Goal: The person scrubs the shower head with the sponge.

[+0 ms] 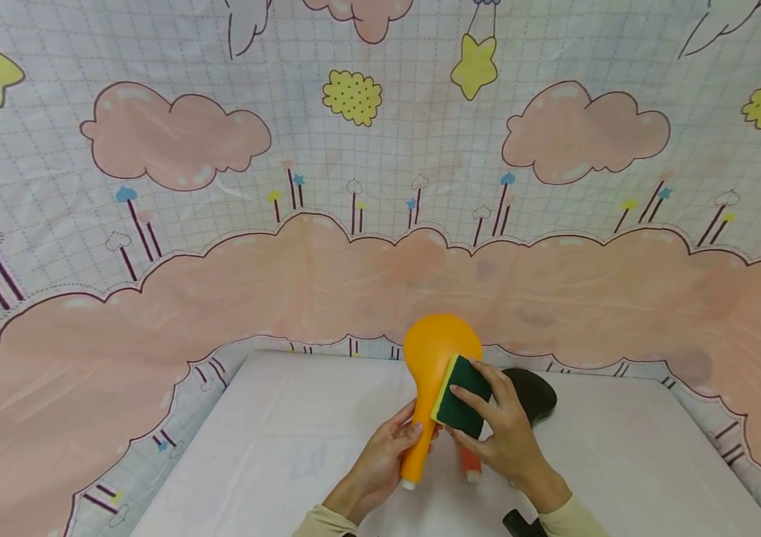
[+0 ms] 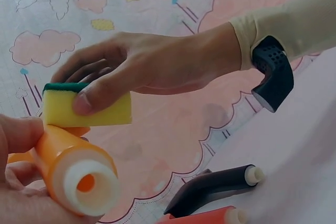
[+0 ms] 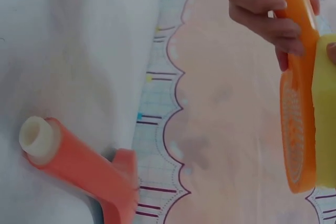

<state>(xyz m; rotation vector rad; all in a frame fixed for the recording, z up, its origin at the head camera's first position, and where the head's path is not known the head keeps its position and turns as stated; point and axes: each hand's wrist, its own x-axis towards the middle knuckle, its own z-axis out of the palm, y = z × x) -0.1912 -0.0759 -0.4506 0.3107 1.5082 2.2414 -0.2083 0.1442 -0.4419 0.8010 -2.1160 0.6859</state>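
Observation:
An orange handheld shower head (image 1: 439, 347) is held up over the white table, its round head pointing away and its handle toward me. My left hand (image 1: 378, 456) grips it around the handle, whose white hollow end faces the left wrist view. My right hand (image 1: 513, 436) holds a sponge (image 1: 464, 404) with a dark green scouring side and a yellow side between thumb and fingers. The yellow side lies against the back of the shower head. In the right wrist view the nozzle face (image 3: 295, 129) shows on the opposite side.
A red shower head (image 3: 86, 161) and a black one (image 2: 212, 184) lie on the table (image 1: 273, 418) below and beyond my right hand. A patterned cloth (image 1: 380, 291) with clouds and stars hangs behind the table's far edge. A black band (image 2: 273, 72) sits on my right wrist.

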